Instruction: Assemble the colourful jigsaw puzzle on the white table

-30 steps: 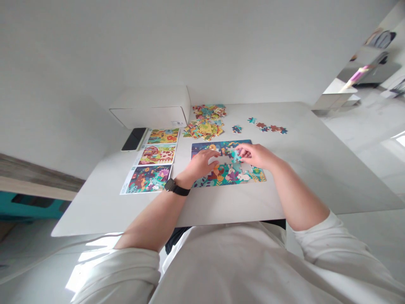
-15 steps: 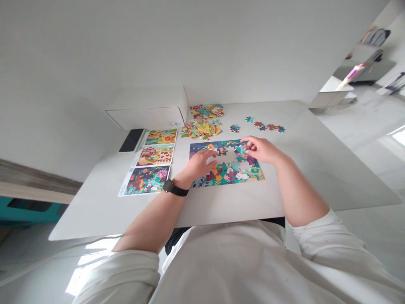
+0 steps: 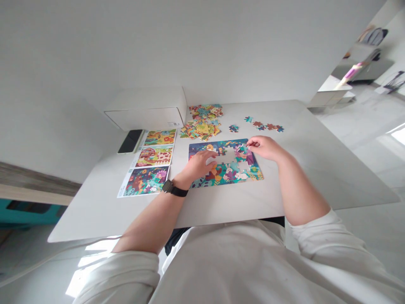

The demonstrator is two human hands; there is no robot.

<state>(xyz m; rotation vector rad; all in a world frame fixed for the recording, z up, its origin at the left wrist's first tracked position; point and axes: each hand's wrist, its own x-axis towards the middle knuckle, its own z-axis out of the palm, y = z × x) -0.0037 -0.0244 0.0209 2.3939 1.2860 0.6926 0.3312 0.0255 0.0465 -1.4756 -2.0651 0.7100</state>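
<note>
A partly filled jigsaw puzzle (image 3: pixel 234 175) with rabbits and flowers lies flat on the white table, a bare gap in its middle. My left hand (image 3: pixel 202 163), wearing a black watch, rests over the puzzle's left part with its fingers apart and nothing seen in them. Over the upper right edge, my right hand (image 3: pixel 261 147) pinches a teal puzzle piece (image 3: pixel 242 148), slightly tilted above the puzzle. Loose dark pieces (image 3: pixel 233 128) and brown and blue ones (image 3: pixel 271 126) lie behind the puzzle.
Heaped pieces (image 3: pixel 202 128) lie behind the puzzle, near a white box (image 3: pixel 144 116) against the wall. A phone (image 3: pixel 130 141) and a sheet with three printed pictures (image 3: pixel 155 155) are on the left of the table (image 3: pixel 95 211).
My right hand has moved slightly to the right, and the teal piece at its fingertips is now tilted. My left hand has hardly moved.
</note>
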